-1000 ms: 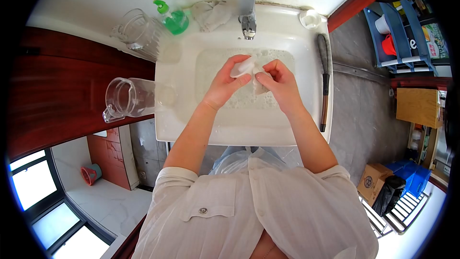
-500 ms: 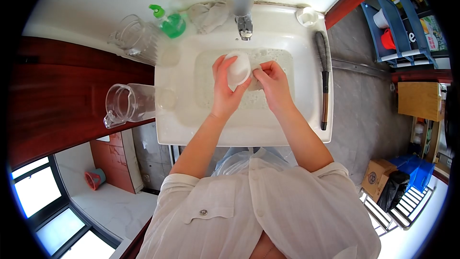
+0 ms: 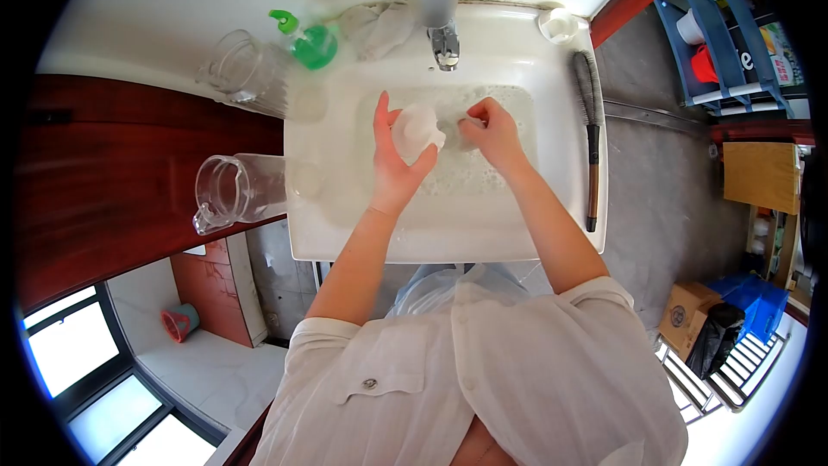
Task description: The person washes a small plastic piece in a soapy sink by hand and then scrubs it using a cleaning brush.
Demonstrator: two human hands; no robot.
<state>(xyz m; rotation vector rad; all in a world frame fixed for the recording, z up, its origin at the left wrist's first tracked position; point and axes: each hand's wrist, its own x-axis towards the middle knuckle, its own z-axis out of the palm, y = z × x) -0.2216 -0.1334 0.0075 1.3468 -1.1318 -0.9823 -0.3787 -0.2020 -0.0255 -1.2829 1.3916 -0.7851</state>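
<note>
My left hand [image 3: 398,160] holds a round white lid [image 3: 417,127], thumb on its near edge and fingers round the left side. The lid has a notched lip facing right and is tilted over the soapy water. To its right, my right hand [image 3: 498,136] is closed in a pinch on a small greyish cloth [image 3: 468,123], mostly hidden by the fingers. A small gap separates cloth and lid. Both hands are above the basin of the white sink [image 3: 388,240], below the faucet [image 3: 442,43].
Left of the sink are two clear pitchers, one upright [image 3: 237,65] and one lying on its side [image 3: 241,188]. A green soap bottle [image 3: 315,47] and a crumpled cloth [image 3: 377,30] sit at the back. A white cap [image 3: 561,26] and a long-handled brush [image 3: 592,134] rest along the right rim.
My right hand has drawn the cloth away from the lid and slightly up. My left hand has turned the lid, so its notched lip now shows, and the fingers have spread.
</note>
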